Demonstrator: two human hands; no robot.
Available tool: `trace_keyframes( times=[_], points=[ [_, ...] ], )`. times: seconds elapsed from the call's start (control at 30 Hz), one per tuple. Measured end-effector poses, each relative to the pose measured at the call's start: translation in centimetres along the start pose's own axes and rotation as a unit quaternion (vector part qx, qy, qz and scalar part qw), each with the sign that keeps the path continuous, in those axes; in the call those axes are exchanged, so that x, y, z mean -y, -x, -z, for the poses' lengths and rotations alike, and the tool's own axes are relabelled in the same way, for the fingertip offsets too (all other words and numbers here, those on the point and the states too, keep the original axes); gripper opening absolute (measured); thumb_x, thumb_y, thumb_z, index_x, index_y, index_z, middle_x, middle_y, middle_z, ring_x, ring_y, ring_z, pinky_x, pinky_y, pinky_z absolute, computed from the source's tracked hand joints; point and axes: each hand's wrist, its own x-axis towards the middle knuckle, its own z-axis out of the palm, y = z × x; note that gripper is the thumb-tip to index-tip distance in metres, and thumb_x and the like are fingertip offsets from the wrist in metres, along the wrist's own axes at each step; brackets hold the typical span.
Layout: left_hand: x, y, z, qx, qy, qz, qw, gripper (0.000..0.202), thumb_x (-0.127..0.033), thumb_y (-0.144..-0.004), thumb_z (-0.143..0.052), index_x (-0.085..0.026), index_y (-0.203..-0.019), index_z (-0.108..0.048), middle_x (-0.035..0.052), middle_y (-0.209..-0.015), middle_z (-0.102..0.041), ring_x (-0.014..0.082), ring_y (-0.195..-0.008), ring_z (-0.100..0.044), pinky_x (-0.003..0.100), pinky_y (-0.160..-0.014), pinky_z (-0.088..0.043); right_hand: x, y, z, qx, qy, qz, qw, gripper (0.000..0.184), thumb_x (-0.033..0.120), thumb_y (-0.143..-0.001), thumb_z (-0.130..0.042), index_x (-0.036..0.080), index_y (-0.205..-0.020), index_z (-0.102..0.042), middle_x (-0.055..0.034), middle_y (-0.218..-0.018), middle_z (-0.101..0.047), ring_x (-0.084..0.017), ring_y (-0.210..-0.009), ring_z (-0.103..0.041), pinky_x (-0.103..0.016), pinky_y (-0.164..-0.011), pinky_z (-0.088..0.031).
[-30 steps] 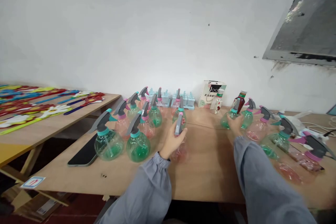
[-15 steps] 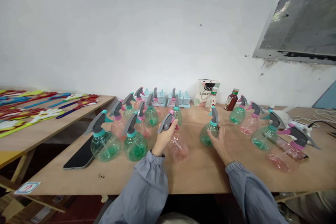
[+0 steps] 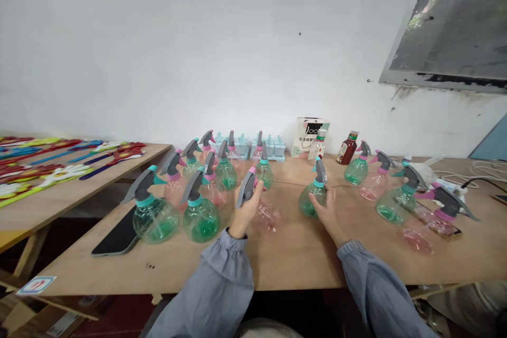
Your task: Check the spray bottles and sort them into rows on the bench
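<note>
My left hand (image 3: 246,210) is closed round the neck of a pink spray bottle (image 3: 268,217) with a grey trigger head; part of its clear round body shows to the right of the hand. My right hand (image 3: 327,207) grips the right side of a green spray bottle (image 3: 307,202), its thumb across the front of the body. That bottle stands upright on the wooden table (image 3: 293,259). Left of my left hand, a green spray bottle (image 3: 201,220) is nearest, with several more green and pink ones grouped around and behind it.
At the right stand several spray bottles, including a pink one (image 3: 422,229) over a phone. A black phone (image 3: 116,235) lies at the left. Behind are a paper bag (image 3: 304,142), a brown bottle (image 3: 347,148) and blue moulds (image 3: 273,147). The side table (image 3: 134,169) holds colourful hand-shaped items.
The view has shifted slightly. My left hand and the pink spray bottle have moved up and away a little. My right hand stays on the green bottle.
</note>
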Motion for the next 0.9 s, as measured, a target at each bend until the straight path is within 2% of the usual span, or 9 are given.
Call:
trace_keyframes(
  times=[0.1,0.23,0.37,0.53,0.7,0.8,0.9],
  points=[
    [-0.1,0.1,0.1,0.022,0.012,0.016,1.0,0.035,-0.049,-0.081,-0.062,-0.02,-0.06,-0.061,-0.0025,-0.057,-0.057,0.0109,-0.052,-0.054,0.024,-0.056,-0.047,0.0,0.0,0.0,0.0,-0.003,0.007,1.0,0.056,0.061,-0.079,-0.063,0.022,-0.118,-0.052,-0.0072,-0.109,-0.052,-0.028,-0.111,-0.052,-0.05,-0.101,-0.043],
    [0.0,0.3,-0.1,0.078,0.023,0.01,0.997,0.027,-0.046,-0.075,-0.069,-0.02,-0.071,-0.066,-0.0044,-0.056,-0.056,0.0093,-0.049,-0.05,0.023,-0.053,-0.044,0.1,0.1,0.0,0.004,0.0,0.008,1.0,0.055,0.061,-0.08,-0.063,0.022,-0.118,-0.052,-0.0075,-0.108,-0.052,-0.028,-0.11,-0.053,-0.049,-0.1,-0.045],
    [-0.3,0.5,0.0,0.051,0.017,0.004,0.999,0.036,-0.051,-0.078,-0.064,-0.02,-0.06,-0.06,-0.0044,-0.049,-0.05,0.0092,-0.043,-0.046,0.024,-0.048,-0.041,0.1,0.1,0.1,0.0,-0.002,0.011,1.0,0.057,0.062,-0.079,-0.063,0.022,-0.118,-0.052,-0.0079,-0.108,-0.052,-0.028,-0.111,-0.053,-0.05,-0.101,-0.044],
    [-0.9,0.7,0.4,0.068,0.018,-0.01,0.997,0.03,-0.051,-0.078,-0.065,-0.021,-0.073,-0.066,-0.0033,-0.058,-0.055,0.0103,-0.049,-0.05,0.024,-0.052,-0.043,0.0,0.2,0.0,0.001,0.0,0.011,1.0,0.057,0.064,-0.079,-0.062,0.023,-0.118,-0.052,-0.0073,-0.109,-0.053,-0.028,-0.111,-0.053,-0.05,-0.101,-0.043],
    [-0.5,0.6,0.5,0.018,-0.01,-0.051,0.998,0.036,-0.048,-0.084,-0.059,-0.021,-0.06,-0.061,-0.0004,-0.056,-0.058,0.0135,-0.054,-0.056,0.026,-0.058,-0.047,-0.1,0.1,0.1,0.003,0.004,0.006,1.0,0.058,0.064,-0.078,-0.062,0.022,-0.117,-0.053,-0.0075,-0.109,-0.053,-0.028,-0.111,-0.053,-0.05,-0.101,-0.044],
    [0.0,0.6,0.4,0.013,-0.047,-0.05,0.998,0.027,-0.043,-0.084,-0.06,-0.02,-0.073,-0.069,-0.0013,-0.061,-0.061,0.0127,-0.056,-0.057,0.026,-0.061,-0.048,-0.1,0.1,0.1,0.006,0.003,0.008,1.0,0.057,0.063,-0.078,-0.063,0.022,-0.117,-0.053,-0.0083,-0.11,-0.053,-0.028,-0.112,-0.053,-0.05,-0.102,-0.043],
    [0.7,0.4,0.2,-0.011,-0.076,-0.055,0.996,0.021,-0.039,-0.083,-0.063,-0.02,-0.087,-0.072,0.0,-0.071,-0.066,0.0148,-0.068,-0.063,0.027,-0.071,-0.05,-0.2,0.1,0.1,0.002,-0.004,0.006,1.0,0.058,0.064,-0.077,-0.064,0.023,-0.117,-0.053,-0.0086,-0.11,-0.054,-0.029,-0.113,-0.053,-0.051,-0.103,-0.043]
  ],
)
